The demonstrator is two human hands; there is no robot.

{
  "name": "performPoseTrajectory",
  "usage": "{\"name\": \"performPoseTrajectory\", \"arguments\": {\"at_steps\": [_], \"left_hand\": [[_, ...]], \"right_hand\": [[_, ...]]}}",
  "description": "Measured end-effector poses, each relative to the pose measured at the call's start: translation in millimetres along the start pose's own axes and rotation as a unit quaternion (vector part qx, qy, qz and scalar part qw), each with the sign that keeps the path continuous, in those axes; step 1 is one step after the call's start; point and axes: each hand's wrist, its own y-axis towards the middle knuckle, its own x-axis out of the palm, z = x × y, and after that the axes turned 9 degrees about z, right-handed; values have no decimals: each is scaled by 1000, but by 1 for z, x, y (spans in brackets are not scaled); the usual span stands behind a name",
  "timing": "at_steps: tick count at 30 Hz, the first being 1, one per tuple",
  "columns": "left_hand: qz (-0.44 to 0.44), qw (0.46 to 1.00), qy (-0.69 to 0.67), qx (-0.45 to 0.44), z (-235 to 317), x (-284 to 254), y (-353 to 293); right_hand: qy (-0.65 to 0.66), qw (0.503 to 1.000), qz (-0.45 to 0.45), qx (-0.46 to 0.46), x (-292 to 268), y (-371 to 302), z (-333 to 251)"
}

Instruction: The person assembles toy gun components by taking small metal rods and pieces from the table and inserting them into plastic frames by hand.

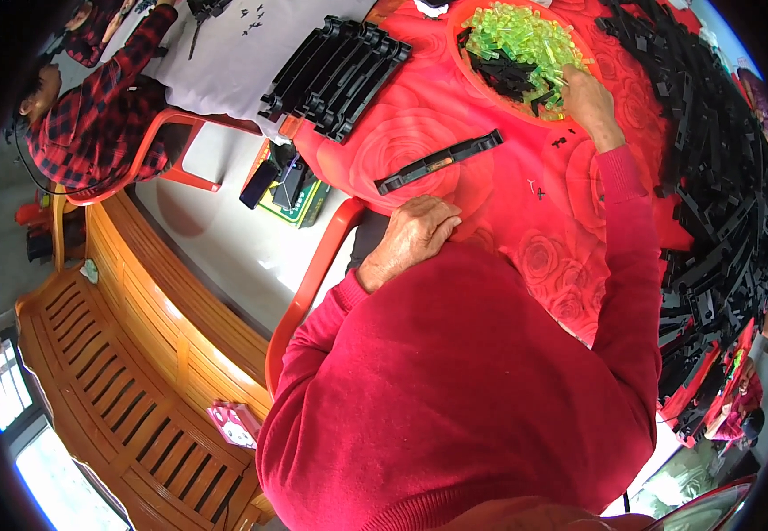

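My right hand (pixel 589 102) reaches over the right rim of a red-orange basin (pixel 501 108), its fingers closed at the edge of a heap of clear yellow-green plastic pieces (pixel 526 40). Whatever the fingertips pinch is hidden. Dark flat pieces (pixel 501 74) lie in the same basin. My left hand (pixel 415 234) rests at the near edge of the table, knuckles up and fingers curled together; nothing shows in it. Just beyond it, a long black plastic bar (pixel 439 162) with a small orange-brown patch at its middle lies slantwise, untouched.
Several similar black bars (pixel 338 75) lie side by side at the far left on the red flowered tablecloth (pixel 548 257). A large pile of black parts (pixel 725 203) covers the right side. A person in a checked shirt (pixel 101 124) sits at the left, near a wooden bench (pixel 136 380).
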Motion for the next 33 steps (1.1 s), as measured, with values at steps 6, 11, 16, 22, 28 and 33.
{"name": "performPoseTrajectory", "arguments": {"at_steps": [6,11,16,22,28,33], "left_hand": [[6,1000,-18,8,-3,5,-1],[-7,1000,-4,1,0,3,0],[-4,1000,-4,1,0,3,0],[3,1000,-15,14,-2,8,-1],[8,1000,-20,15,-7,10,-4],[-18,1000,-10,4,-6,8,-3]], "right_hand": [[26,998,48,6,-6,-11,-4],[-18,999,29,16,-6,-12,-7],[-23,1000,15,3,6,-8,12],[-34,998,16,45,-8,-12,-2],[-48,998,-30,22,-14,-15,7],[23,998,-51,2,-29,-26,2]]}}
